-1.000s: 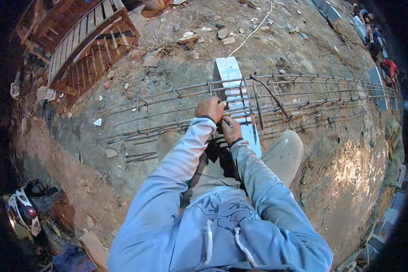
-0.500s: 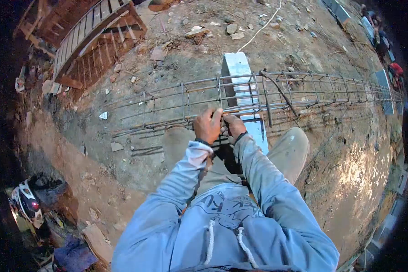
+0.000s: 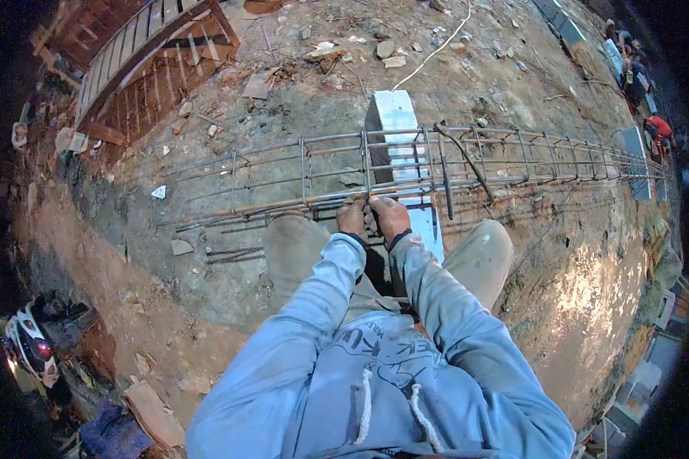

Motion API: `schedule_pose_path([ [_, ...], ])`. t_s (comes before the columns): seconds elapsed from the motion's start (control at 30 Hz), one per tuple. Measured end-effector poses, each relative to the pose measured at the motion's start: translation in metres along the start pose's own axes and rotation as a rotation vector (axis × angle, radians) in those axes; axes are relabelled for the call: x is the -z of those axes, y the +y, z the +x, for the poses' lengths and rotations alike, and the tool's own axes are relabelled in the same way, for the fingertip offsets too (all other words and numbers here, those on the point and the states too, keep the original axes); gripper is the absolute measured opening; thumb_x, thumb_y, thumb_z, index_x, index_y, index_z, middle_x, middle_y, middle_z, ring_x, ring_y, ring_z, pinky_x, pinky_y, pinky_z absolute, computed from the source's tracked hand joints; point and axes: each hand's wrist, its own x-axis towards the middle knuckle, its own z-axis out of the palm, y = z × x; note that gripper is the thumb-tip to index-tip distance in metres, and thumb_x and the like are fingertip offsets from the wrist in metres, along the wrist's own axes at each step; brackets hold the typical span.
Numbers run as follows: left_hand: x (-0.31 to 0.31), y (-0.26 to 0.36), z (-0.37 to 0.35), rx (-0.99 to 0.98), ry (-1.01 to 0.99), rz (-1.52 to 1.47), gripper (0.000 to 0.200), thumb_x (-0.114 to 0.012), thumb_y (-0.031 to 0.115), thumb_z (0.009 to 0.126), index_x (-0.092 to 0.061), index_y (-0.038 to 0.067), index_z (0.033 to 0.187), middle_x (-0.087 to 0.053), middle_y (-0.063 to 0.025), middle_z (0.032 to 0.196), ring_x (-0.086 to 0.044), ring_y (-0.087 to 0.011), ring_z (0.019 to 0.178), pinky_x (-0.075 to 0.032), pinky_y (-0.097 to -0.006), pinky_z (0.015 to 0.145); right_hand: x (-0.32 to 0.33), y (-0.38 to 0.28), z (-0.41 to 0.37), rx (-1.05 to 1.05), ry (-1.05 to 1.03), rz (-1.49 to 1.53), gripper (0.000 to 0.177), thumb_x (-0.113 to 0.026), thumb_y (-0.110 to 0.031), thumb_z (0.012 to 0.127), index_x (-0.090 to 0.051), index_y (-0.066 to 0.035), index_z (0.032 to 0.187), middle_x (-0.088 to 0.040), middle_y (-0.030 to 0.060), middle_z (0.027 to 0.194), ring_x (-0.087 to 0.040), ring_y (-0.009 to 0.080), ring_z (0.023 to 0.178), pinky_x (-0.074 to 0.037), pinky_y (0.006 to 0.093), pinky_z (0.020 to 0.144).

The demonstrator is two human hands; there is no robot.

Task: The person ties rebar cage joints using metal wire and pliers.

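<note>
A long cage of thin steel rebar [image 3: 268, 176] stretches sideways before me, crossing over a pale block [image 3: 396, 115] that lies under it. At the cage's near lower bars, just left of the block, my left hand [image 3: 352, 217] is closed, knuckles up. Close beside it, my right hand [image 3: 391, 218] is closed as well, fingertips bent in towards the same spot. Whatever the fingers pinch there is too small and hidden to make out. Right of my hands, a dark bent bar [image 3: 467, 162] slants across the cage.
My knees [image 3: 478, 256] are bent on both sides of my hands. A slatted wooden frame [image 3: 122, 69] stands at the upper left. Stones [image 3: 386, 50] and a white cord [image 3: 436, 53] lie on the dirt. A person in red [image 3: 657, 130] bends near the cage's far right end.
My left hand has turned and dropped lower, from raised fingers to a closed grip at the near bars. My right hand stays beside it. The view has shifted slightly.
</note>
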Motion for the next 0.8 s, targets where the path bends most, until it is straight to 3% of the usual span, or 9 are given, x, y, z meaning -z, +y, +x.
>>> schedule_pose_path([
  [0.1,0.000,0.023,-0.016,0.038,-0.135,-0.228,0.017,-0.060,0.017,0.080,-0.061,0.000,0.079,-0.053,-0.0031,0.059,-0.047,-0.0141,0.045,-0.038,-0.0291,0.041,0.002,-0.012,-0.008,-0.073,-0.032,-0.067,0.026,-0.055,-0.026,0.086,-0.061,-0.001,0.079,-0.060,0.0029,0.066,-0.052,0.0109,0.052,-0.040,0.0252,0.047],
  [0.17,-0.005,0.055,-0.041,-0.166,-0.114,0.252,0.015,-0.058,0.016,0.081,-0.062,0.001,0.080,-0.055,-0.0036,0.062,-0.048,-0.0146,0.045,-0.039,-0.0294,0.042,0.002,-0.016,-0.011,0.001,-0.046,-0.200,0.027,-0.055,-0.027,0.086,-0.060,-0.002,0.078,-0.059,0.0027,0.063,-0.051,0.0109,0.049,-0.039,0.0253,0.044],
  [0.23,-0.001,0.053,-0.039,-0.136,-0.152,0.218,0.016,-0.056,0.016,0.082,-0.061,0.001,0.080,-0.057,-0.0055,0.066,-0.050,-0.0158,0.048,-0.041,-0.0294,0.044,0.006,0.017,0.010,0.070,-0.022,-0.196,0.028,-0.056,-0.027,0.085,-0.061,-0.002,0.075,-0.059,0.0037,0.062,-0.051,0.0106,0.048,-0.039,0.0258,0.044],
  [0.3,0.000,0.049,-0.043,0.047,-0.270,-0.285,0.015,-0.054,0.014,0.083,-0.061,0.002,0.081,-0.057,-0.0059,0.067,-0.052,-0.0167,0.052,-0.042,-0.0293,0.045,0.008,0.024,0.016,0.135,0.019,-0.185,0.028,-0.057,-0.026,0.084,-0.063,-0.001,0.073,-0.060,0.0047,0.060,-0.050,0.0103,0.047,-0.039,0.0263,0.043],
  [0.43,-0.004,0.056,-0.035,0.161,-0.354,-0.522,0.024,-0.050,0.027,0.089,-0.061,0.006,0.083,-0.057,-0.0056,0.068,-0.056,-0.0163,0.061,-0.044,-0.0301,0.050,0.007,0.016,0.009,0.000,-0.031,-0.147,0.033,-0.056,-0.029,0.085,-0.063,0.002,0.077,-0.061,0.0053,0.063,-0.053,0.0131,0.056,-0.044,0.0325,0.052],
  [0.57,-0.001,0.032,-0.001,0.182,-0.224,-0.397,0.028,-0.050,0.032,0.090,-0.061,0.007,0.081,-0.059,-0.0048,0.069,-0.057,-0.0154,0.061,-0.044,-0.0289,0.051,0.008,0.019,0.005,0.375,0.072,-0.470,0.024,-0.054,-0.023,0.085,-0.062,0.000,0.083,-0.062,0.0172,0.068,-0.059,0.0314,0.063,-0.045,0.0422,0.058],
  [0.63,0.007,0.036,-0.005,-0.691,-0.258,0.525,0.024,-0.048,0.025,0.093,-0.063,0.007,0.096,-0.062,-0.0050,0.079,-0.058,-0.0144,0.068,-0.048,-0.0308,0.060,0.007,0.004,-0.019,0.425,0.098,-0.644,0.020,-0.053,-0.020,0.085,-0.060,-0.001,0.084,-0.061,0.0217,0.071,-0.060,0.0382,0.067,-0.045,0.0454,0.059],
  [0.67,0.007,0.052,-0.014,-0.189,-0.307,0.356,0.023,-0.051,0.025,0.092,-0.063,0.006,0.098,-0.061,-0.0044,0.078,-0.058,-0.0132,0.070,-0.049,-0.0294,0.064,0.008,-0.003,-0.034,0.410,0.098,-0.752,0.016,-0.052,-0.017,0.084,-0.059,-0.002,0.084,-0.060,0.0240,0.073,-0.059,0.0410,0.071,-0.045,0.0472,0.062],
  [0.8,0.017,0.048,-0.009,0.148,-0.504,-0.114,0.019,-0.062,0.026,0.087,-0.065,0.007,0.090,-0.058,-0.0023,0.074,-0.057,-0.0120,0.072,-0.047,-0.0272,0.065,0.004,-0.013,-0.062,0.391,0.045,-1.013,0.014,-0.054,-0.014,0.079,-0.055,-0.002,0.086,-0.060,0.0251,0.074,-0.058,0.0433,0.072,-0.046,0.0491,0.064],
])
